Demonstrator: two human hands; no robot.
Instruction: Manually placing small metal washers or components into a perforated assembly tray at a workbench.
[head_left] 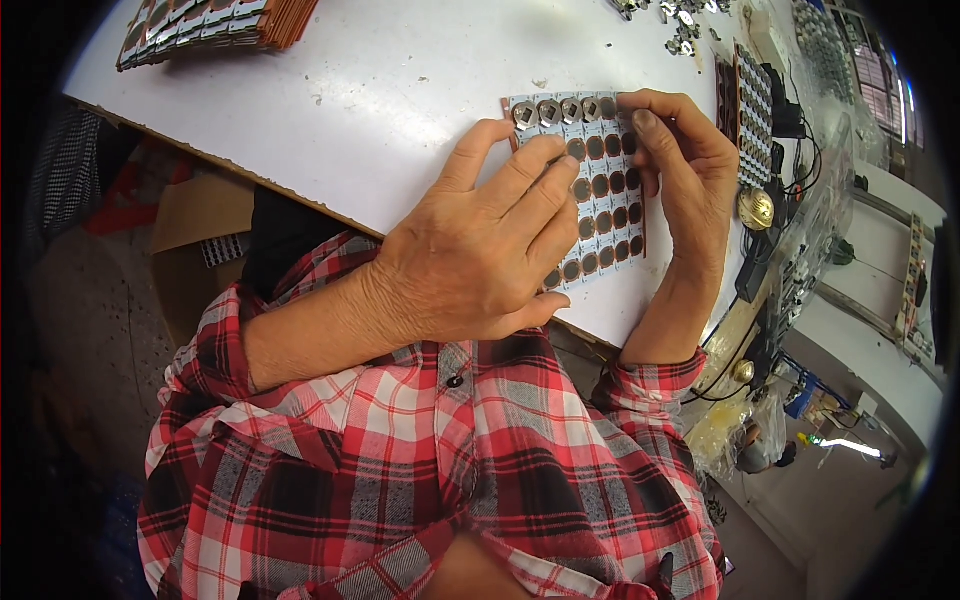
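A sheet of small circuit boards [603,187] with rows of round dark pads lies on the white table near its front edge. Several silvery metal clips [548,112] sit along its far row. My left hand [480,235] lies spread across the sheet's left part, forefinger at the far left corner and thumb by the near edge; it hides many pads. At the far right corner my right hand [685,150] has thumb and forefinger bent close together, touching the sheet's edge. Whatever is between those fingertips is hidden.
A stack of similar sheets [205,25] stands at the far left of the white table [330,120]. Loose metal clips [685,30] are scattered at the far right. Beyond my right hand are another filled sheet [755,120], a golden round object [755,208] and cables. A cardboard box [200,215] stands below left.
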